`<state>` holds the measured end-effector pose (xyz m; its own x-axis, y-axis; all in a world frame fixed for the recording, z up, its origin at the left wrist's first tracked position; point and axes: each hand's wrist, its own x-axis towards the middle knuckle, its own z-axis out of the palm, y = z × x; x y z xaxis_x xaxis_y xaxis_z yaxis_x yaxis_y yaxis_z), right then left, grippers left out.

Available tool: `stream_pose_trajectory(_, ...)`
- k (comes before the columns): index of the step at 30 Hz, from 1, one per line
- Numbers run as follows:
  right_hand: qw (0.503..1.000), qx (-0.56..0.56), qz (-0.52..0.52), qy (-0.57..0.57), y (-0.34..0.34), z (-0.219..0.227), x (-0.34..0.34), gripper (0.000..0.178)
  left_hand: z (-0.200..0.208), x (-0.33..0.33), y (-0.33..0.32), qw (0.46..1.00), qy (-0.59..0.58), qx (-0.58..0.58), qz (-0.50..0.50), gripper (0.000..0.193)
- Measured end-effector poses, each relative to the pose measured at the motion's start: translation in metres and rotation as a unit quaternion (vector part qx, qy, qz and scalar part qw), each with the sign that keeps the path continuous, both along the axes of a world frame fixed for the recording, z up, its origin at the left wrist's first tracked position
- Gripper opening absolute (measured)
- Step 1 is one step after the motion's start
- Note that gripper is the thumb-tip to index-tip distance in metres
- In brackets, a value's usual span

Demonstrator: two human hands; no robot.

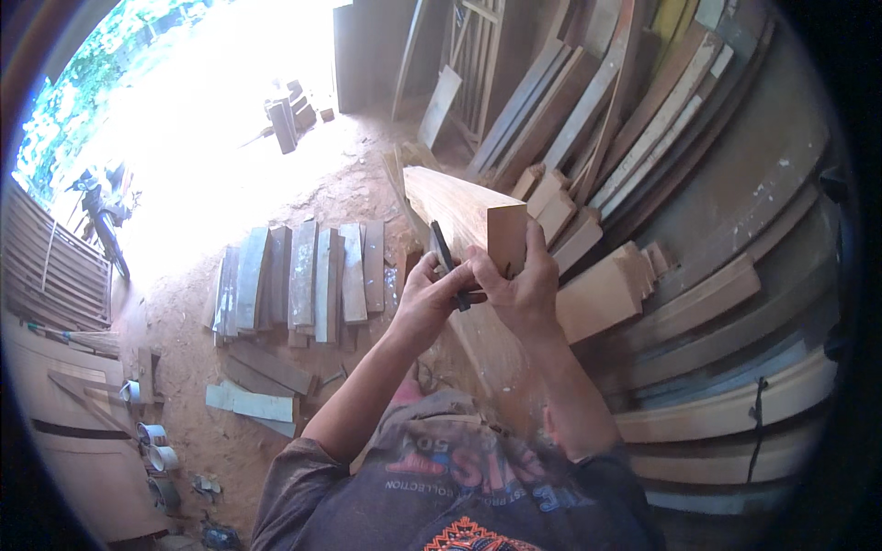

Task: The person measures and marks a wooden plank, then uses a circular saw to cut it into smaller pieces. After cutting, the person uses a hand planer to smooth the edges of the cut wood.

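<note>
A thick, pale wooden beam (455, 200) rises in front of me, its squared end (506, 235) tilted toward me. My right hand (522, 292) is closed round the near end of the beam, its thumb reaching across toward the left hand. In my left hand (428, 296) is a slim black bar-shaped tool (442, 244), gripped against the beam's left side. A short dark part of it shows below the fingers; its exact kind I cannot make out. Both hands almost touch, and the fingers partly cover the tool.
Short weathered boards (300, 275) lie in a row on the dirt floor (184, 367) at left. Planks (524, 119) lean along the right wall, with stacked beams (602, 292) beside my right arm. Tape rolls (162, 458) sit at lower left, and a bicycle (106, 220) stands farther off.
</note>
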<state>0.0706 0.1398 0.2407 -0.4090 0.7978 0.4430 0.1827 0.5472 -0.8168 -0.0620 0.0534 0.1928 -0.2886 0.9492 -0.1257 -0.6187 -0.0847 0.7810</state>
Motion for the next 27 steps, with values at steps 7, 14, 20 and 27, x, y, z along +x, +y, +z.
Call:
stream_pose_trajectory(7, 1.0, 0.015, -0.004, 0.011, 0.004, 0.004, -0.011, 0.061, 0.0, -0.006, 0.004, 1.0, 0.017, -0.004, 0.014, 0.041)
stream_pose_trajectory(14, 0.999, 0.039, -0.03, -0.01, -0.002, 0.003, -0.015, 0.064, -0.008, -0.011, 0.0, 0.999, 0.027, -0.012, 0.018, 0.037)
stream_pose_trajectory(20, 0.999, 0.033, -0.037, -0.014, -0.01, 0.006, -0.019, 0.062, -0.005, -0.011, -0.007, 1.0, 0.008, -0.014, 0.027, 0.036)
stream_pose_trajectory(27, 1.0, 0.007, -0.019, -0.023, -0.018, 0.005, -0.024, 0.065, -0.007, -0.016, -0.017, 0.999, 0.024, -0.01, 0.026, 0.035)
